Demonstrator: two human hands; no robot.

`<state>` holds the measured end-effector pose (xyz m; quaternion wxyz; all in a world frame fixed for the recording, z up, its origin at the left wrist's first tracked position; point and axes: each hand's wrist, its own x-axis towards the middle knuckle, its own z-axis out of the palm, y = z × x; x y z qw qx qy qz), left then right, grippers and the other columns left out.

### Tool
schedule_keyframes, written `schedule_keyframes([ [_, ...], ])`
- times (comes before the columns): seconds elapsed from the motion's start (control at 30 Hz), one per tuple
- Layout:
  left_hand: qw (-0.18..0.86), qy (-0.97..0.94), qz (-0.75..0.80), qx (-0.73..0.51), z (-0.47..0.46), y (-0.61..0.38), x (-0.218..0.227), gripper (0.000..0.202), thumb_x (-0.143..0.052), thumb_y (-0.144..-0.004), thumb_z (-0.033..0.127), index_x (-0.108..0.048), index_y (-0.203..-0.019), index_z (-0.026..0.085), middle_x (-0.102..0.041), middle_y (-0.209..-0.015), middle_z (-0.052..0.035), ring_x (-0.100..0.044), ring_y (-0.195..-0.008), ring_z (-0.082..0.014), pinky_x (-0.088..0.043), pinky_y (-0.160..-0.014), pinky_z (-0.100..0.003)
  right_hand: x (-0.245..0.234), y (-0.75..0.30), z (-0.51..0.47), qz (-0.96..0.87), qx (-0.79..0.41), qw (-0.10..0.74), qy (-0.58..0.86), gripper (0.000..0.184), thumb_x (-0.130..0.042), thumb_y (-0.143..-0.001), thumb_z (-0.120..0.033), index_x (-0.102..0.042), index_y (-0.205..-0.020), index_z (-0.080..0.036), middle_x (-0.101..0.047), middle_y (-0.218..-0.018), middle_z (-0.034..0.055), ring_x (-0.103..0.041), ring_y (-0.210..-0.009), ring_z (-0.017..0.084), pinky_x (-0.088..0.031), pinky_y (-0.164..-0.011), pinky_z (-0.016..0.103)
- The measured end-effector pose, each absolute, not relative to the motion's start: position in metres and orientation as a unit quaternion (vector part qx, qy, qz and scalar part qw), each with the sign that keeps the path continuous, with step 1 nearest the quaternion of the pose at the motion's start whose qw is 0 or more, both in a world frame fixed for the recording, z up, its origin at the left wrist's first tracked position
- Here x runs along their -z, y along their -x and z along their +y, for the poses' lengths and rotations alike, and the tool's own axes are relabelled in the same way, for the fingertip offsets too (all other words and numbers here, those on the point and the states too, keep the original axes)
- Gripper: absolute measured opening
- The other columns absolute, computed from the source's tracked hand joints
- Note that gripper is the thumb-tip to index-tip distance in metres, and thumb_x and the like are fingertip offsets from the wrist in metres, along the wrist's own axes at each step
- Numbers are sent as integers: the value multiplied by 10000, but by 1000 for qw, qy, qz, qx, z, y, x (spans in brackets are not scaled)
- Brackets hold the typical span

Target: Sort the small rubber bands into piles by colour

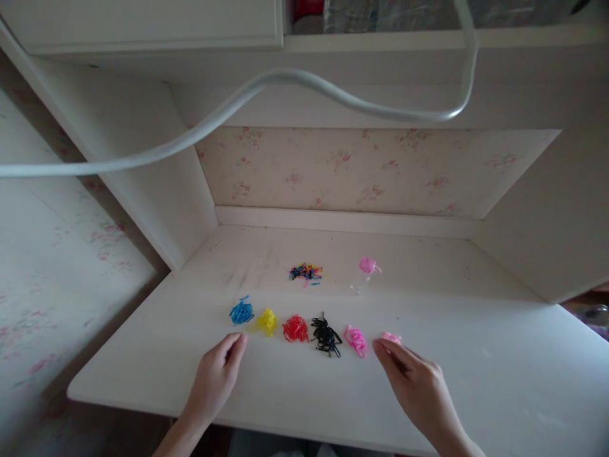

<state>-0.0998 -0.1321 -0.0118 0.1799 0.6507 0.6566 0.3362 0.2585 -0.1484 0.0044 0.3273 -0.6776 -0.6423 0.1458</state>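
Small elastic bands lie in a row of piles sorted by colour: blue (242,312), yellow (267,322), red (295,329), black (326,335), pink (356,341) and lighter pink (392,337). Behind them is a mixed-colour pile of bands (306,273). My left hand (219,367) is closed in a pinch just in front of the blue pile; whatever its fingertips hold is too small to see. Beside the lighter pink pile, partly covering it, my right hand (413,376) is pinched too, its contents hidden.
A clear container (360,285) with a pink lid (368,265) stands at the back right of the white desk (190,355). Side panels and an upper shelf (380,60) frame the desk. A white cable (304,77) hangs across the upper view.
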Motion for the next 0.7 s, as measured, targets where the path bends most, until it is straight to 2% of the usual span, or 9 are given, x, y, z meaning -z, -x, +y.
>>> schedule_keyframes([
  [0.07,190,-662,645,-332,-123,90,-3,308,-422,-892,423,-641,-914,207,-684,-737,-1,-627,-644,-127,-474,-601,-185,15,-282,-161,-547,-178,340,744,455,-500,-773,-596,-737,-860,-217,-681,-640,2,-590,-521,117,-432,-518,172],
  [0.17,195,-703,610,-308,-101,60,-29,308,-419,-891,420,-636,-968,216,-666,-692,14,-600,-588,-114,-454,-569,-186,36,-308,-171,-434,-194,385,791,484,-554,-691,-617,-740,-860,-203,-725,-776,25,-664,-702,177,-476,-573,172],
  [0.23,191,-754,567,-273,-80,34,-42,303,-402,-900,400,-646,-943,226,-688,-762,7,-619,-655,-113,-462,-626,-189,42,-314,-172,-410,-206,406,790,499,-563,-684,-615,-734,-882,-190,-729,-867,40,-670,-780,193,-484,-601,167],
  [0.3,156,-797,543,-212,-55,8,-49,306,-381,-912,366,-658,-923,234,-706,-872,-3,-637,-760,-118,-463,-718,-198,42,-315,-169,-420,-225,400,783,506,-549,-702,-616,-728,-899,-185,-728,-869,40,-668,-774,184,-476,-592,157],
  [0.43,112,-822,544,-126,-3,-31,-43,277,-434,-891,359,-687,-931,255,-707,-973,-13,-640,-872,-149,-457,-787,-235,39,-311,-162,-444,-241,362,783,493,-512,-730,-620,-723,-884,-202,-719,-770,21,-660,-717,163,-453,-567,150],
  [0.6,90,-830,546,-75,42,-48,-28,292,-425,-897,309,-664,-1064,287,-671,-1107,-22,-614,-987,-176,-448,-847,-278,37,-308,-163,-463,-238,362,773,514,-467,-762,-620,-712,-889,-186,-677,-663,12,-635,-656,144,-434,-547,143],
  [0.7,89,-835,541,-45,56,-50,-24,293,-418,-902,292,-663,-1063,280,-669,-1099,-36,-613,-992,-184,-451,-842,-282,36,-307,-163,-466,-237,370,768,524,-461,-761,-618,-716,-881,-177,-656,-616,9,-614,-603,136,-422,-521,145],
])
